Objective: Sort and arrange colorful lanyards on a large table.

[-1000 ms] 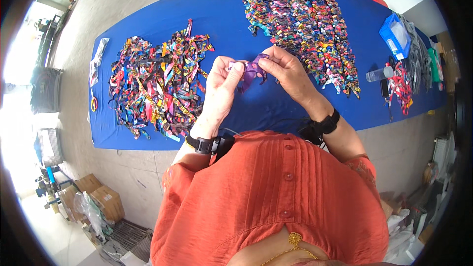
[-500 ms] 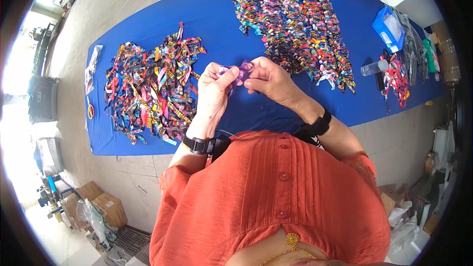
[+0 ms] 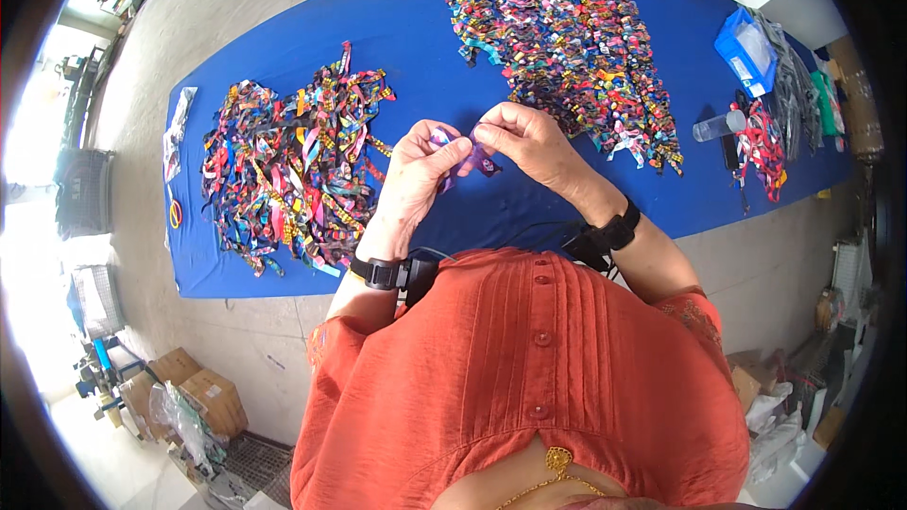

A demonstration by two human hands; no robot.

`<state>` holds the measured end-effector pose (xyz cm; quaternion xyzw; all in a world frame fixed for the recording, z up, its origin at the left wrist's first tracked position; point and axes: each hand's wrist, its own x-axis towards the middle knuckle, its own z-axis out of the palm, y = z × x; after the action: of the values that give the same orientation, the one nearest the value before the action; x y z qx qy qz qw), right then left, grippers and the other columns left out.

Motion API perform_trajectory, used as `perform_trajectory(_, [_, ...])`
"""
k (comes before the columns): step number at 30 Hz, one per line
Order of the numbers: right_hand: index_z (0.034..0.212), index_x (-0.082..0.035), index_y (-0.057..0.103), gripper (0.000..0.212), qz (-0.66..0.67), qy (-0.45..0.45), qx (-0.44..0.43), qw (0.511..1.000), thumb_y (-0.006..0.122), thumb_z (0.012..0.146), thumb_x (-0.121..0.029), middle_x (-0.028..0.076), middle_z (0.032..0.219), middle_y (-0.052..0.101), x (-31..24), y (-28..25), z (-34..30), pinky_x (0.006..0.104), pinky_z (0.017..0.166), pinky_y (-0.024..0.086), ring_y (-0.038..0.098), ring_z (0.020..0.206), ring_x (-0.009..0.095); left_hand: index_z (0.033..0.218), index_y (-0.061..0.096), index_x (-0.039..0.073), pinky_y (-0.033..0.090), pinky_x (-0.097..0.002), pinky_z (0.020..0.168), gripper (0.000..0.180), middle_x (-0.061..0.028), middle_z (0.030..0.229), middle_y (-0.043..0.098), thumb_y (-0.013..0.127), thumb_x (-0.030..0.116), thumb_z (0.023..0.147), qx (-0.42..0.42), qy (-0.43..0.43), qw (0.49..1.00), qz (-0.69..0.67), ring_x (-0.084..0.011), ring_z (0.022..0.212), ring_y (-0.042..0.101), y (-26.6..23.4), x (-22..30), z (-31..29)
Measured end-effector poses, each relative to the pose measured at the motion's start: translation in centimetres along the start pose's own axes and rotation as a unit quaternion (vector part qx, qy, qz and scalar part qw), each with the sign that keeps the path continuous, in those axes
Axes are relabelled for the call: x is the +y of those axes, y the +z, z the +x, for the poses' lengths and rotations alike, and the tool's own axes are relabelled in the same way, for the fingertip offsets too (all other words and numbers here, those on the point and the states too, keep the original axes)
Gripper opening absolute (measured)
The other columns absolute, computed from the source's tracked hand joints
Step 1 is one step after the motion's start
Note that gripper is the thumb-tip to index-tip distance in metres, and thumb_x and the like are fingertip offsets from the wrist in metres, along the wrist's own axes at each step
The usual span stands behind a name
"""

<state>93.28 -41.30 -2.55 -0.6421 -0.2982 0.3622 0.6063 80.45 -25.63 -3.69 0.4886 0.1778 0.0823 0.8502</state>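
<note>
Pinching 1 purple fabric ribbon, left hand and right hand work; dense multicoloured ribbon rows seem done, loose multicoloured heap pending.

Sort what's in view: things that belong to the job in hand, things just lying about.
Seemingly part of the job:
purple patterned fabric strip, in the left fingers, right fingers against it
loose heap of multicoloured fabric strips
packed rows of multicoloured fabric pieces

Apparently lying about:
blue plastic bin
clear plastic cylindrical jar
brown cardboard boxes
</note>
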Motion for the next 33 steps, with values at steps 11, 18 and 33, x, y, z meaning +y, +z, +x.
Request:
perform_trajectory(11, [0.095,-0.004,0.069,0.017,-0.014,0.046,0.006,0.999,0.066,0.098,-0.020,-0.001,0.085,0.067,1.6,-1.6,0.5,0.0260,0.077,0.051,0.062,0.081,0.008,0.095,0.056,0.006,0.047,-0.0241,0.064,0.022,-0.0051,0.081,0.066,0.075,-0.003,0.086,0.003,0.001,0.990,0.143,-0.0107,0.070,0.061,-0.2,-0.8,0.7])
perform_trajectory(18, [0.109,-0.006,0.065,0.021,0.077,0.084,-0.078,0.990,0.069,0.098,-0.023,0.001,0.094,0.068,2.6,-3.1,0.7,0.0266,0.085,0.051,0.064,0.085,0.010,0.093,0.056,0.006,0.050,-0.0273,0.068,0.024,-0.0078,0.084,0.067,0.074,-0.007,0.086,0.018,0.005,0.996,0.092,-0.0149,0.072,0.063,-0.5,-2.9,2.7])
perform_trajectory(33, [0.095,-0.004,0.065,0.015,-0.034,0.212,-0.006,0.977,0.073,0.088,-0.014,0.004,0.085,0.068,15.1,-9.0,0.7,0.0277,0.065,0.054,0.068,0.073,0.014,0.092,0.056,0.005,0.055,-0.0315,0.063,0.018,-0.0112,0.084,0.069,0.071,-0.005,0.090,0.086,-0.083,0.993,0.000,-0.0191,0.064,0.065,-5.0,-12.7,7.9])
